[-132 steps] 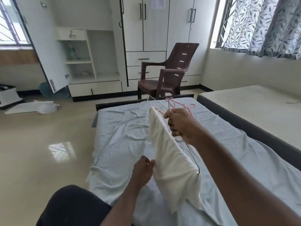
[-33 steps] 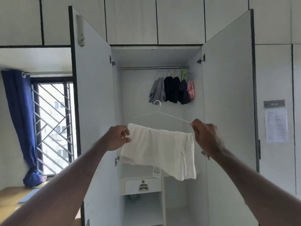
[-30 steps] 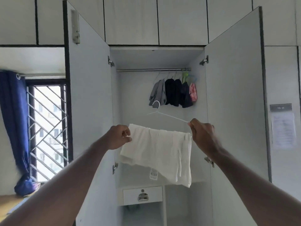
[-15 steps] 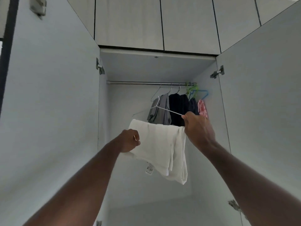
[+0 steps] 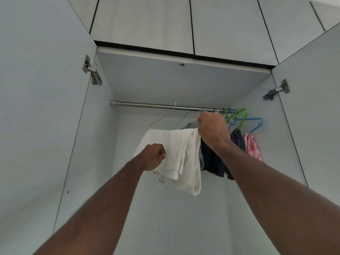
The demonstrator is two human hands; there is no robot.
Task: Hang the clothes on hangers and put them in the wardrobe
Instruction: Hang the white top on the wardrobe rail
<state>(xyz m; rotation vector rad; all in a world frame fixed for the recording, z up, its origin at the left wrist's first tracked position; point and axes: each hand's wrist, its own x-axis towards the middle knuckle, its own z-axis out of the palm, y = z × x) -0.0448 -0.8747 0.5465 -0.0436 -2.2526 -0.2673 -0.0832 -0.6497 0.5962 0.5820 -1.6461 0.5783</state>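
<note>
Fingers of the right hand point(image 5: 213, 128) curl tight round the right end of the wire hanger point(image 5: 166, 119), just where the white garment point(image 5: 181, 155) bunches against it, while the left hand point(image 5: 153, 157) is clenched on the cloth's lower left edge, pinching a fold. Half a second ago the hanger's hook hung clearly below the rail point(image 5: 161, 105); now the right hand has risen until it is just under the rail, and a thin hook appears to sit over the bar near its middle, though whether it belongs to this hanger and bears weight I cannot tell. The view has also tilted further up and closer into the wardrobe point(image 5: 46, 116). My judgement is that the hanging step is almost finished and only the letting go and a straightening tug remain.

That white garment is soft, ribbed-looking cotton, folded double over the hanger's lower bar, one end drooping lower than the other, with a printed care label point(image 5: 160, 179) dangling beneath. The hanger is slim bare metal wire, easily bent. The rail is a smooth round steel tube. To the right hang dark garments point(image 5: 214, 162), a pink patterned piece point(image 5: 253, 147), and plastic hangers in green point(image 5: 237, 115) and blue point(image 5: 253, 124), crowded toward the right wall. Matte pale laminate panels and metal hinges point(image 5: 92, 72) frame it.
</note>
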